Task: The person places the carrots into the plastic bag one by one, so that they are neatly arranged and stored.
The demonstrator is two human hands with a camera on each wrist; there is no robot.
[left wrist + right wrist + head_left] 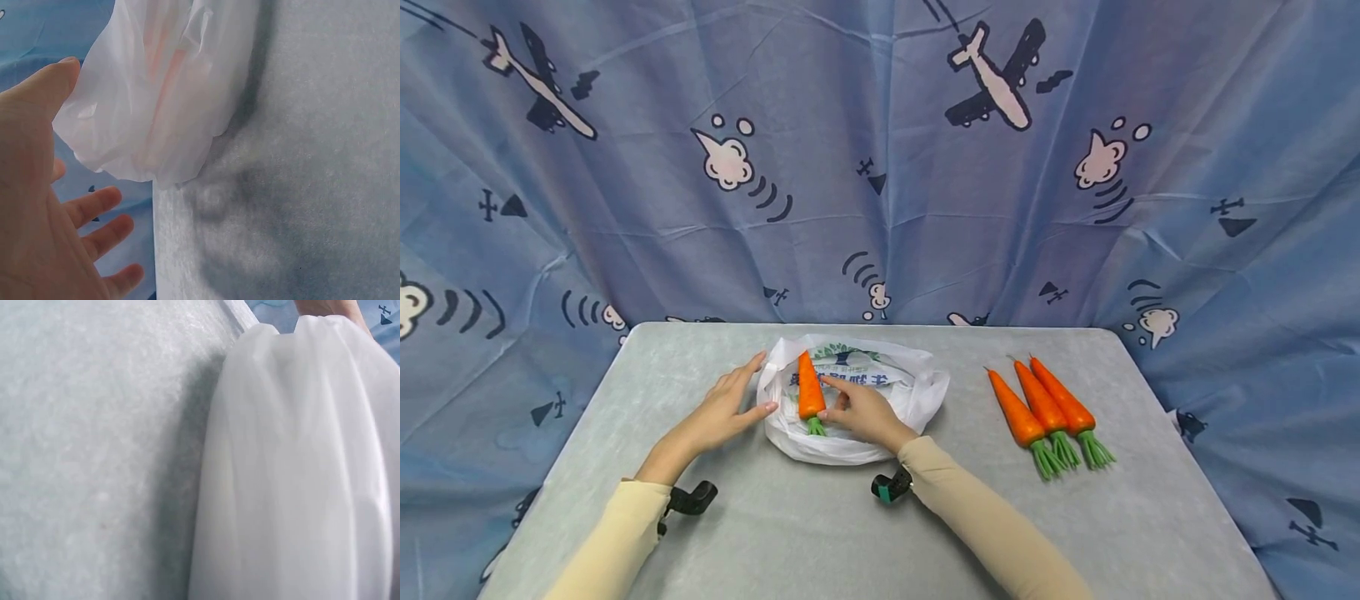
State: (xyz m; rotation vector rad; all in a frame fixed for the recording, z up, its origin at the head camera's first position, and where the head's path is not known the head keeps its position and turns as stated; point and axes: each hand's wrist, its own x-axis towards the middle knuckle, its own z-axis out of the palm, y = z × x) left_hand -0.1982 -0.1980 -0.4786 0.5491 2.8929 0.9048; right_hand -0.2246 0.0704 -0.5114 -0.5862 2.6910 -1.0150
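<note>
A white plastic bag (850,450) with green and blue print lies on the table, its mouth spread wide. Inside it on the left is an orange carrot (808,387) with a short green top, its tip pointing away. My right hand (868,412) reaches into the bag, index finger and thumb apart with their tips right at the carrot's right side. At the bag's left rim is my left hand (718,408), fingers spread and thumb tip against the plastic. In the left wrist view, orange shows through the bag (162,94). The bag (287,456) hides most of the right hand from its wrist camera.
Three more carrots (1048,404) lie side by side on the right of the grey table (760,542), green tops toward the near edge. Behind the table hangs a blue curtain (820,233) printed with planes. Wrist cameras sit on both forearms.
</note>
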